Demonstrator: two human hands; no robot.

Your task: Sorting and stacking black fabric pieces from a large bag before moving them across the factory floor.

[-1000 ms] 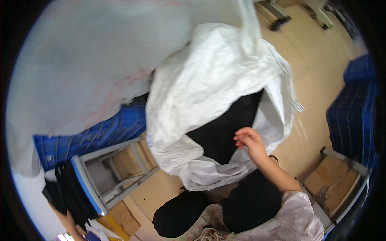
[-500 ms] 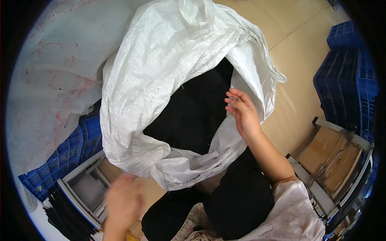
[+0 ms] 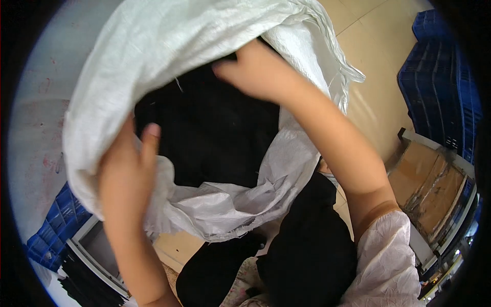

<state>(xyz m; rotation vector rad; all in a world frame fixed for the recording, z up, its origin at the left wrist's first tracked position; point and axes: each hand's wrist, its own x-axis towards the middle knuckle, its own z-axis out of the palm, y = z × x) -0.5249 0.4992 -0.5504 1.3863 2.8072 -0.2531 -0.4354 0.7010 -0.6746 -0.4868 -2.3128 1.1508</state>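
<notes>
A large white woven sack (image 3: 169,38) stands in front of me, its mouth spread wide with a rolled rim. Black fabric (image 3: 209,133) fills what I can see of its inside. My left hand (image 3: 128,169) reaches in at the left rim, thumb stretched up and apart. Its other fingers are hidden behind the sack wall, which bulges outward there. Across the opening, my right hand (image 3: 250,71) extends to the far rim. Its thumb sticks out over the black fabric, while its fingertips disappear under the sack's edge; it is slightly blurred.
Blue plastic crates (image 3: 434,87) are stacked on the right, and another blue crate (image 3: 56,225) shows at the left. A metal-framed stool (image 3: 424,189) with a cardboard top stands at the right. Grey sheeting (image 3: 46,102) covers the left side. Tiled floor (image 3: 368,66) lies beyond.
My left hand has risen from below the sack into its left side. My right hand has moved from the right rim to the far one. The sack's mouth has shifted and widened leftward.
</notes>
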